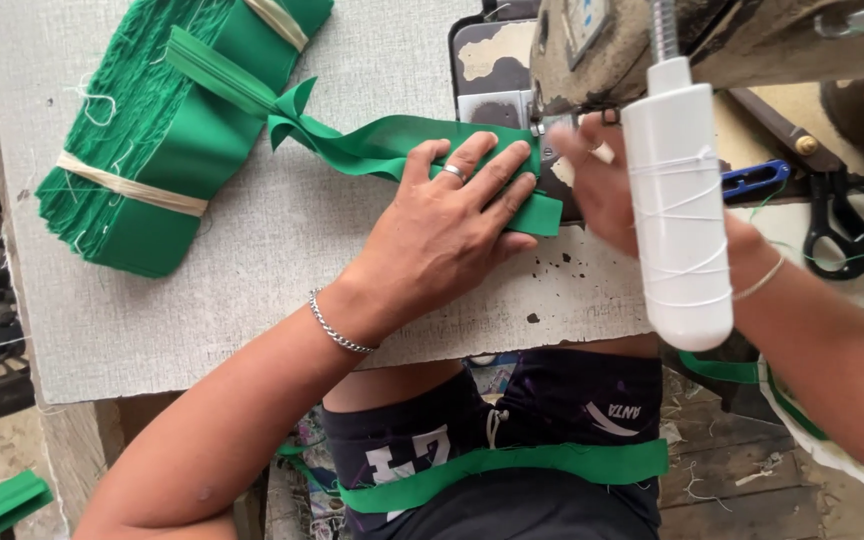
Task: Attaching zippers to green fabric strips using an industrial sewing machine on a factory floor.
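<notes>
We are seeing matt green cloth strip [392, 145]; rough grey table [252, 270]; glossy white plastic lamp [679, 200]; machine [592, 50] showing chipped, worn paint.

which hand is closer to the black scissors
Right. The right hand is at the sewing machine, beside the black scissors; the left hand presses the green fabric strip, farther away.

grey worktable [252, 300] carries a tied green fabric bundle [167, 130], green strip [402, 145], scissors [852, 225].

Grey worktable [252, 300], plank floor [732, 470] — daylight
</notes>
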